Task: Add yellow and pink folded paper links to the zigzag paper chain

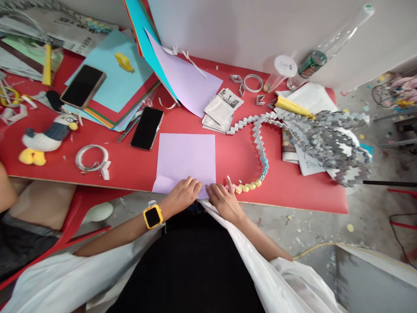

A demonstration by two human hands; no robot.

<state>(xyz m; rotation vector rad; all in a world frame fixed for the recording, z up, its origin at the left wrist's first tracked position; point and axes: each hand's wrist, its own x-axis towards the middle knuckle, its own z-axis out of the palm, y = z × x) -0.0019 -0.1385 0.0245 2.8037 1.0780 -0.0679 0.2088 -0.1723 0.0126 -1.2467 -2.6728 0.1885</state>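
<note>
A sheet of light purple paper lies flat on the red table in front of me. Its near strip is folded over, and the fold's left end stands slightly raised. My left hand, below a yellow watch, has its fingers closed on the near edge of the sheet. At the sheet's near right corner, my right hand also has its fingers closed on that edge; the thumbs are mostly hidden. Just beside the right fingers ends a folded-paper chain, grey with blue, yellow and pink links.
Phones, a stack of coloured sheets and a plush duck sit to the left. Newspaper pieces lie behind the sheet. A bottle and grey chain pile are right. Another person's leg shows left.
</note>
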